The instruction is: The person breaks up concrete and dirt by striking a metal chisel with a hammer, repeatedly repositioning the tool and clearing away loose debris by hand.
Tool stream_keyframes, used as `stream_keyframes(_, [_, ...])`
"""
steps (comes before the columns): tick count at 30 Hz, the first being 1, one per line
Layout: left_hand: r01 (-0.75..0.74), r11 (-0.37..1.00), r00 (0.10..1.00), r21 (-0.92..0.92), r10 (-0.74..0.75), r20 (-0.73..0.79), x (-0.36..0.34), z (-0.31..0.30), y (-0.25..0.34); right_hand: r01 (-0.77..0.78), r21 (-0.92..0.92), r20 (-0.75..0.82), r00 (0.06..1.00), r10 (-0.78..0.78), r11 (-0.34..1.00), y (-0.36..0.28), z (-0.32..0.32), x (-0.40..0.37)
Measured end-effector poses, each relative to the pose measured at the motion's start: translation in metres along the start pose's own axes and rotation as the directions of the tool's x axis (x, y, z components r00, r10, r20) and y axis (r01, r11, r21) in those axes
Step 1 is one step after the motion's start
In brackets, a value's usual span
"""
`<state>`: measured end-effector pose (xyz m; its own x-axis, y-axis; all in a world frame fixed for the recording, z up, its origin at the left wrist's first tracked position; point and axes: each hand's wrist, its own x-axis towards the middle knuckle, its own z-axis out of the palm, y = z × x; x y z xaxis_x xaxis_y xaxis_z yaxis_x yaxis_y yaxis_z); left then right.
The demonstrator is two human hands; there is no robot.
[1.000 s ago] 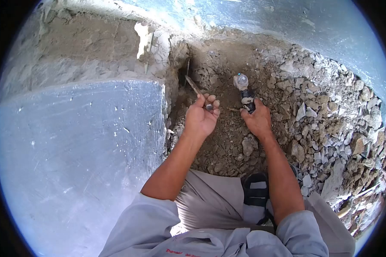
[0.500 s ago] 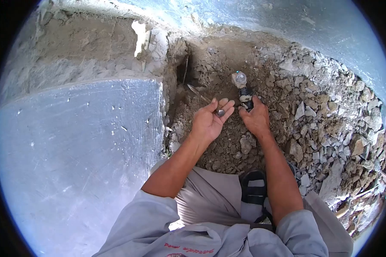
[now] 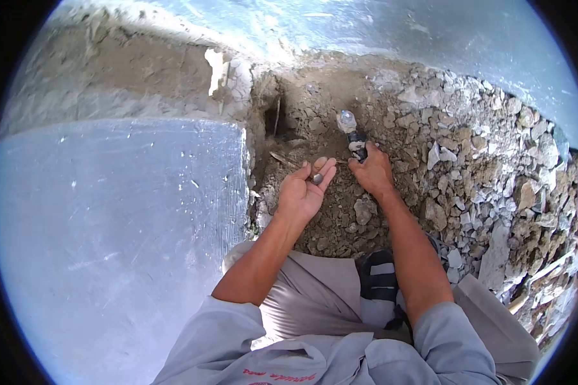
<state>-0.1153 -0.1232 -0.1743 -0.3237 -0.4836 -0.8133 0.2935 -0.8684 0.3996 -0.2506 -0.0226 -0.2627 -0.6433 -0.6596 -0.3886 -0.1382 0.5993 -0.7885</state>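
Observation:
A thin pointed metal chisel lies across my left hand, gripped between the thumb and fingers. Its round end shows at the palm, and its tip points up and left toward a dark hole at the wall corner. My right hand is closed around the black handle of a hammer. The hammer's pale, dusty metal head points away from me, above the dirt and apart from the chisel.
Broken stones and rubble spread to the right. A smooth grey-blue slab fills the left side, and another grey-blue surface runs along the top. My sandalled foot stands below my right hand.
Both hands, with the chisel and the hammer, have shifted slightly left in view. The hands are a little lower, and the camera view has also moved slightly. Both grips look the same.

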Motion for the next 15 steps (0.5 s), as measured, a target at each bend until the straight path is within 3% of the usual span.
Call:
stream_keyframes(7, [0.036, 0.955, 0.999, 0.295, -0.033, -0.014, 0.040, -0.016, -0.012, -0.071, 0.032, 0.079, 0.995, 0.068, 0.997, -0.001, -0.009, 0.001])
stream_keyframes(15, [0.042, 0.911, 0.993, 0.410, 0.007, -0.118, 0.059, -0.021, -0.021, -0.109, 0.034, 0.141, 0.985, 0.103, 0.993, -0.001, -0.012, 0.004])
